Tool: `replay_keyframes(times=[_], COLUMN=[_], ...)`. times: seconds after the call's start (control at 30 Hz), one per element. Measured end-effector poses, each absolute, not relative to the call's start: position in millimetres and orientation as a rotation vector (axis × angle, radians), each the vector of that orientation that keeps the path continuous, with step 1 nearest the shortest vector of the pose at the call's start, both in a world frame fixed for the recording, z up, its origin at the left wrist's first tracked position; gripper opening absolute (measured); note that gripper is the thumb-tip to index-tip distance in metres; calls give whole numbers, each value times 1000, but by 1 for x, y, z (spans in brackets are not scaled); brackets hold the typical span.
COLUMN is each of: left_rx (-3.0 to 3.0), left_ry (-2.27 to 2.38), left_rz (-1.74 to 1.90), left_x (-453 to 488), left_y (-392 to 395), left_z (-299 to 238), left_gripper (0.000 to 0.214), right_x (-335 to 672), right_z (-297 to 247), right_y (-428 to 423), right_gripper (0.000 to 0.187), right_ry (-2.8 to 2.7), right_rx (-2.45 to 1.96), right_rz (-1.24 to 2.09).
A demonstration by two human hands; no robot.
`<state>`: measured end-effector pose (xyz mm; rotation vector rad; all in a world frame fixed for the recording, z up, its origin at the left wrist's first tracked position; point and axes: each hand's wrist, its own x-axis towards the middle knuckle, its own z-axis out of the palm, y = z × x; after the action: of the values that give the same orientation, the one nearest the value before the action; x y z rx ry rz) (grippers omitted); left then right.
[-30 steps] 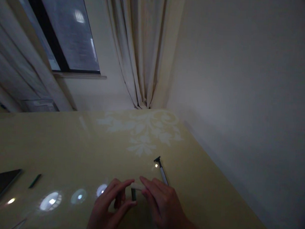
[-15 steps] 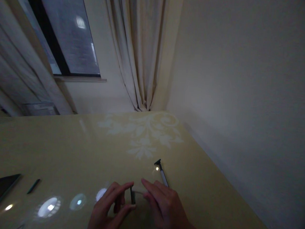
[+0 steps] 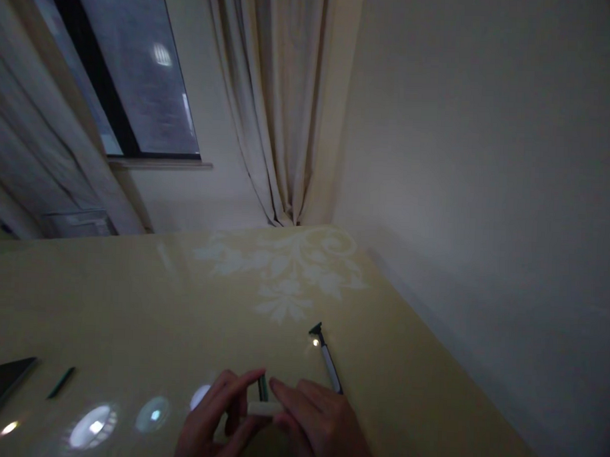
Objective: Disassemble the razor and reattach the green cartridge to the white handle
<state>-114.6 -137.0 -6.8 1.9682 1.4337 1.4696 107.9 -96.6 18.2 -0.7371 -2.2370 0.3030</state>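
Between the thumb and index finger of my left hand (image 3: 223, 412) is a small narrow dark strip (image 3: 263, 387) with a green edge, held upright by its ends. It resembles a razor cartridge, but its detail is too dim to be sure. My right hand (image 3: 323, 416) pinches a pale flat strip (image 3: 265, 408), which crosses in front of the dark strip's lower part. Whether the two strips touch, I cannot tell. Just beyond my right hand a razor (image 3: 329, 362) with a grey handle and dark head lies on the table, its handle end close to my fingers.
The glossy yellowish table (image 3: 182, 304) has a pale floral pattern (image 3: 288, 268) and lamp reflections. Another small dark green strip (image 3: 61, 382) lies at left, beside a dark flat panel (image 3: 2, 384). A wall (image 3: 486, 195) borders the right side; curtains (image 3: 274, 87) hang behind.
The pale strip has turned from a thin edge to a broader face and come lower, across the dark strip. My right hand has shifted slightly left and down. The view has tilted slightly.
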Motion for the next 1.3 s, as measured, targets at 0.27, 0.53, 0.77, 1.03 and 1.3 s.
replay_keyframes(times=[0.27,0.53,0.77,1.03,1.3], left_rx=[1957,1942,1938,1898,1911], left_ry=[1441,1424,1416,1426,1431], left_rz=[1460,1486,1500,1538,1520], left_x=[-116,-116,-118,-115,-117], left_y=[-137,-135,-133,-134,-133], left_z=[-6,-4,-4,-6,-5], left_gripper=[38,40,38,38,39], right_x=[108,108,105,109,108], right_z=[16,13,9,7,5], right_y=[-98,-96,-95,-93,-94], right_gripper=[56,56,57,54,54], right_ry=[-2253,-2241,-2231,-2222,-2218], right_rx=[-746,-735,-726,-741,-752], right_rz=[339,311,315,367,395])
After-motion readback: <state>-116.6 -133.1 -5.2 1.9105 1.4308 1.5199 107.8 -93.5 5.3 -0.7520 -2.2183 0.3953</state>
